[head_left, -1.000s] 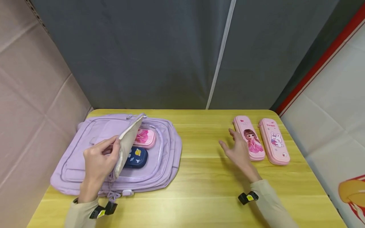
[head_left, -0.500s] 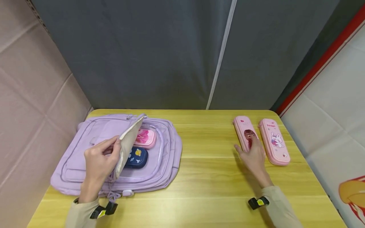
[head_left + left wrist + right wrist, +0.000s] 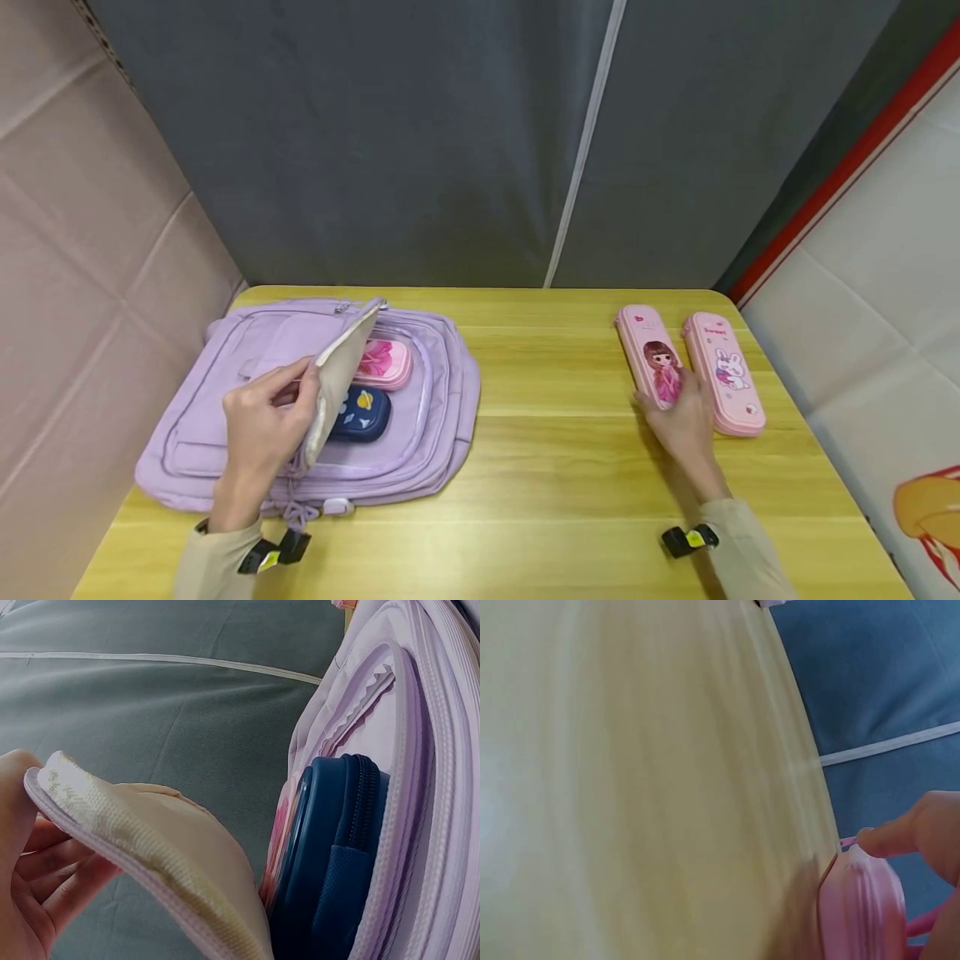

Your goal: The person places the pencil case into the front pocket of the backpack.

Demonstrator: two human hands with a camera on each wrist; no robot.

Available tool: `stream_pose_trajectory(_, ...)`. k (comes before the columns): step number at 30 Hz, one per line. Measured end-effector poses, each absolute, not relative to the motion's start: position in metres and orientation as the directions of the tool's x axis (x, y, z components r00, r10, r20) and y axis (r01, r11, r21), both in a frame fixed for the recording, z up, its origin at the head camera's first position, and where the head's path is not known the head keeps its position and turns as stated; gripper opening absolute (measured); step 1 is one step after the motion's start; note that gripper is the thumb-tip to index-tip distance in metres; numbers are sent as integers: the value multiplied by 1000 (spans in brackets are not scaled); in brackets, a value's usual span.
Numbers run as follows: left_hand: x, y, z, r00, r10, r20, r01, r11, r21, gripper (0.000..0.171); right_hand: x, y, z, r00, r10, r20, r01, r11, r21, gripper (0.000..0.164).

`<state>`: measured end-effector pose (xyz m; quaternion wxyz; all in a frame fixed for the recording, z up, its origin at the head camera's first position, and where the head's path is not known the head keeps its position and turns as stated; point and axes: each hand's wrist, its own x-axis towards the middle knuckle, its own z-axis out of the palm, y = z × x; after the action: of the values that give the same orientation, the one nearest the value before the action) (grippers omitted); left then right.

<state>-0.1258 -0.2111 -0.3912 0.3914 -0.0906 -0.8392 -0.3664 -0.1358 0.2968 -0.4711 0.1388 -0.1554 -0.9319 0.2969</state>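
Note:
My left hand [image 3: 262, 425] pinches the edge of the cream-lined front pocket flap [image 3: 341, 379] on a lilac backpack [image 3: 198, 417], holding it raised. Inside that pocket lie a navy pencil case [image 3: 366, 417] with a planet print and a pink pencil case [image 3: 388, 365]; the flap hides part of both. In the left wrist view the navy case's zip side [image 3: 330, 855] shows. At the right, my right hand [image 3: 686, 425] grips the near end of a pink pencil case [image 3: 643, 337] with a doll print, thumb on its left side. The right wrist view shows its rounded end [image 3: 859, 907].
Close to the right of the doll case lies another pink pencil case [image 3: 726, 375] with a rabbit print. Bare wooden table [image 3: 517, 467] separates the backpack from these cases. A grey curtain [image 3: 420, 167] hangs behind the table.
My right hand has moved right and down from beside the doll-print pencil case, over it, to grip its near end. The left hand and flap have stayed still.

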Motion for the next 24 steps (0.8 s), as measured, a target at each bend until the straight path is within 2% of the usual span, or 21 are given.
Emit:
stream_pose_trajectory(11,-125,-213,-388,-656,-135,742,446,724,526,16,-128,302,-476,-899,432,70,305,734,-607,91)
stream_pose_trajectory(24,-125,-213,-387,-652,-146,744,446,719,532,16,-126,304,-484,-857,494,143,303,709,-637,84)
